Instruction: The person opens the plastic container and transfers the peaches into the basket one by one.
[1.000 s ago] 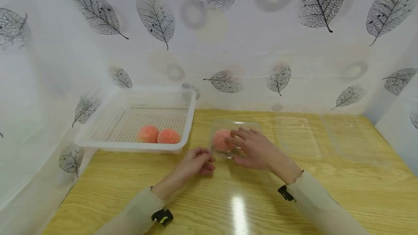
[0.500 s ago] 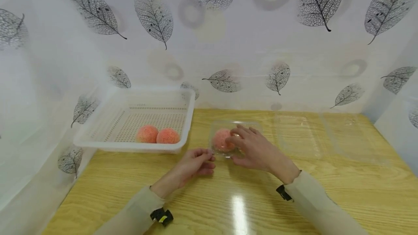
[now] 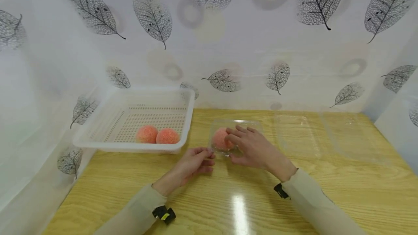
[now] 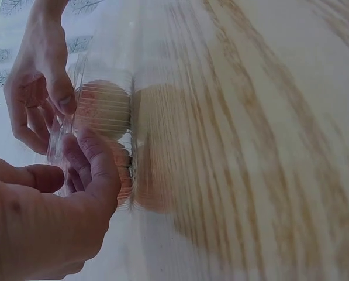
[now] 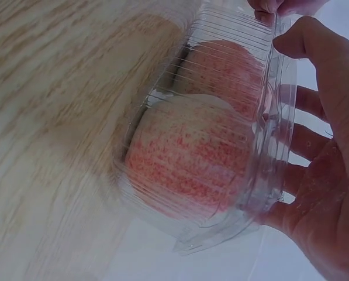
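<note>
A clear plastic clamshell box sits on the table in the middle of the head view. Through its ribbed wall in the right wrist view show two round pink-and-cream peaches, a nearer peach and a farther peach. My left hand pinches the front left corner of the box's rim between thumb and forefinger. Across the lid lie the spread fingers of my right hand, its thumb touching the front rim. That hand hides the right part of the box in the head view.
At the left stands a white perforated basket holding two more peaches, a left peach and a right peach. Farther right lie more clear plastic boxes, a nearer box and a farther box. A leaf-printed curtain closes the back of the table.
Both hands stay on the box with only slight shifts. The right hand's fingers have moved a little to the left over the lid. The peaches and basket have not moved.
</note>
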`<state>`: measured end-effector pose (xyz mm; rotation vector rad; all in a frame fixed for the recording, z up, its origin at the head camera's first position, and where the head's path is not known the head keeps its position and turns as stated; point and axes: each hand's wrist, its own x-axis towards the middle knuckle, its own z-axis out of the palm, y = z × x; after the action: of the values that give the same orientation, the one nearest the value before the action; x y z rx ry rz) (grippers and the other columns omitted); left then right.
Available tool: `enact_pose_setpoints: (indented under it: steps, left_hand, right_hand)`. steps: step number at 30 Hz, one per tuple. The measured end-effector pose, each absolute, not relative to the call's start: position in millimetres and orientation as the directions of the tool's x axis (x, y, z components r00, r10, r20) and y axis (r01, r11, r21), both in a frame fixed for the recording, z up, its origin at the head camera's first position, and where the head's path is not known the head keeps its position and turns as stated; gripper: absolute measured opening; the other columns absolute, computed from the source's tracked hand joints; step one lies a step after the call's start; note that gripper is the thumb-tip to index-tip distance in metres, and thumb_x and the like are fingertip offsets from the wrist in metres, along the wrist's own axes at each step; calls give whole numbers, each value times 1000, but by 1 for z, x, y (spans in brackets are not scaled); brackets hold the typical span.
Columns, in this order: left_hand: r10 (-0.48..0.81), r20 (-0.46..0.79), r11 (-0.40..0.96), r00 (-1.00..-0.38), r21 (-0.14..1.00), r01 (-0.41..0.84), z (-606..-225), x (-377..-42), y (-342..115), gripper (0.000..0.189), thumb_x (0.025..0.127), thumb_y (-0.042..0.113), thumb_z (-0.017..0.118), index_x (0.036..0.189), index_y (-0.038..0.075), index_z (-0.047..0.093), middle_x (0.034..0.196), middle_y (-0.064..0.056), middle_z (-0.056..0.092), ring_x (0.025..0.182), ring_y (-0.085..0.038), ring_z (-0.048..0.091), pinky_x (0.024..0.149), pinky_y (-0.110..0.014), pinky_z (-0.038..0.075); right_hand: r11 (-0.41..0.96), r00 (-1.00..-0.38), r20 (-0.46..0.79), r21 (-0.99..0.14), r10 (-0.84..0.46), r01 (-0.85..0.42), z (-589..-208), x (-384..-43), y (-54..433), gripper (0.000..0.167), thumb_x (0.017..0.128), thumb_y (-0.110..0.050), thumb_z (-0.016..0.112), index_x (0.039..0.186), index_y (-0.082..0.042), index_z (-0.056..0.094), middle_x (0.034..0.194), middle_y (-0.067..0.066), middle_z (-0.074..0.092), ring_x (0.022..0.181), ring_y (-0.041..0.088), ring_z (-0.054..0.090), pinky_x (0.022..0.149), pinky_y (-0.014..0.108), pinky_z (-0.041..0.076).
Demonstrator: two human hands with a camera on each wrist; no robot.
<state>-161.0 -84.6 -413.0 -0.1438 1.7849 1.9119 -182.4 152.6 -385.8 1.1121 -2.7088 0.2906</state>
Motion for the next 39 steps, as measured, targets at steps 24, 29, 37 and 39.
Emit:
enact_pose_setpoints:
  steps: [24,29,37,39]
  left_hand:
    - [254,-438,56,-862,897,-439,-409,-162,-77,24,108,18,47,114,-3,59,101,-4,62,76,-7,62,66,-22,57]
    - [253,-434,54,-865,899,-435,-410,-163,-77,23,106,18,49,113,-2,58,100,-4,61,76,-7,62,66,-22,57]
    - [235,-425,47,-874,903,-427,-411,-160,-79,24,106,20,53,112,-2,60,100,-4,63,75,-8,63,67,-23,57]
    - [236,-425,44,-874,903,-427,-411,-160,-80,24,106,21,53,112,-2,60,99,-3,63,75,-7,63,66,-23,57]
  right_hand:
    - [692,-683,285,-87,-672,-717,-388,-183,153,25,88,-36,75,105,-20,64,144,13,63,133,44,58,103,62,50]
    - [691,-671,308,-54,-675,-721,-389,-185,152,21,88,-31,73,103,-20,63,141,12,65,131,44,60,101,63,51]
    - [693,-685,289,-93,-669,-715,-388,-185,153,20,90,-32,72,104,-21,64,143,13,63,134,44,57,104,62,50]
    - [693,-694,271,-119,-667,-711,-386,-184,154,25,90,-33,72,110,-20,66,145,13,62,136,45,55,107,62,48]
